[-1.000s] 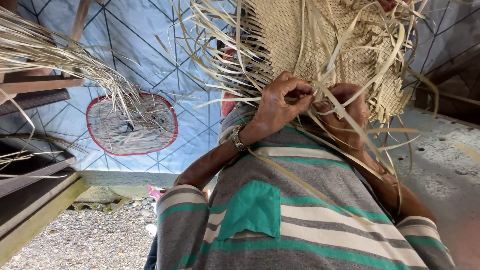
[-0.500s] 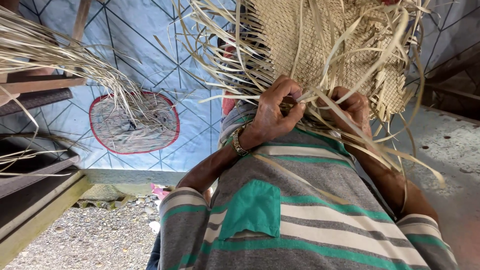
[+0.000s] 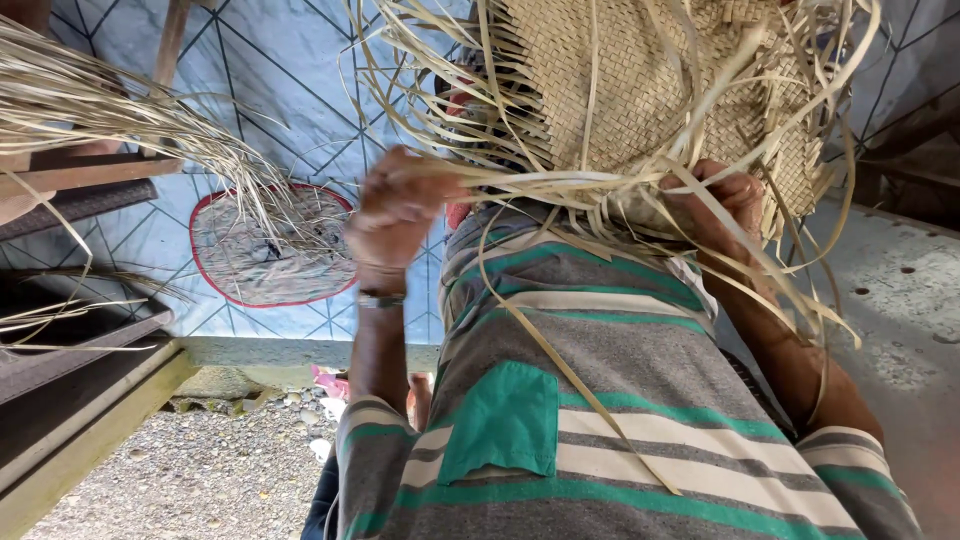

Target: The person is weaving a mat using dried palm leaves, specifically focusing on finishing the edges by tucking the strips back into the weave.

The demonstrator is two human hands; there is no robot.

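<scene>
Fingers [image 3: 392, 190] of the left hand [image 3: 400, 215], blurred, seem clamped on loose straw strips [image 3: 560, 182]. The right hand [image 3: 725, 200] is curled shut on strips under the half-woven mat [image 3: 640, 80], held before the chest. This looks like tightening a strand; tucking it next calls for even tension. Behind lie a blue patterned tarp [image 3: 280, 90], a concrete floor [image 3: 900, 300] and gravel [image 3: 150, 480].

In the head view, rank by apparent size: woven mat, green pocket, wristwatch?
1. Woven mat
2. Green pocket, though it sits nearer the camera, which inflates it
3. Wristwatch
</scene>
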